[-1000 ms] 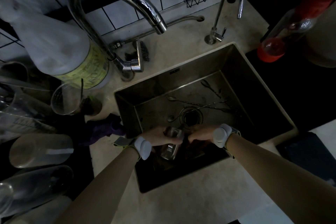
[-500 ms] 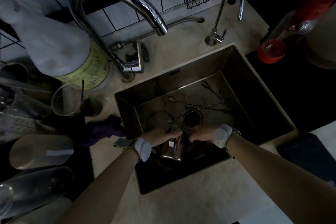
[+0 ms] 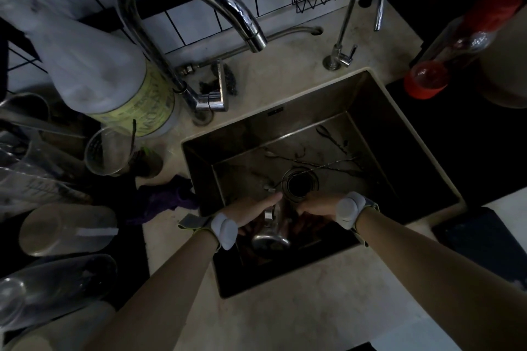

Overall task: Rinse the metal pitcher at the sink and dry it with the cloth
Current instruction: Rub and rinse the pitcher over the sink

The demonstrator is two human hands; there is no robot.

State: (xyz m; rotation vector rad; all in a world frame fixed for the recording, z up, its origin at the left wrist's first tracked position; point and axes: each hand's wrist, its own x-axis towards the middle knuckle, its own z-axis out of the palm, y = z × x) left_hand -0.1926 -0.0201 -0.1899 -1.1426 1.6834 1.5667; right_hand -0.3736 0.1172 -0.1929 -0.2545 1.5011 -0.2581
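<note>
A small metal pitcher (image 3: 271, 232) is held low inside the dark steel sink (image 3: 370, 111), near the front wall, tipped so its round base faces me. My left hand (image 3: 255, 208) grips it from the left with the thumb stretched toward the drain. My right hand (image 3: 315, 205) holds it from the right. A purple cloth (image 3: 166, 198) lies crumpled on the counter at the sink's left edge. The big curved tap (image 3: 199, 0) arches above the sink's back left; no water runs from it.
Bar spoons (image 3: 310, 164) lie on the sink floor behind the drain (image 3: 299, 185). A slim second tap (image 3: 359, 8) stands at the back right. Glasses and jugs (image 3: 65, 229) crowd the left counter beside a big plastic bottle (image 3: 99, 71). A red-capped bottle (image 3: 450, 57) lies at the right.
The pitcher has turned in my hands, from mouth up to base toward me. Both hands stayed at the sink's front.
</note>
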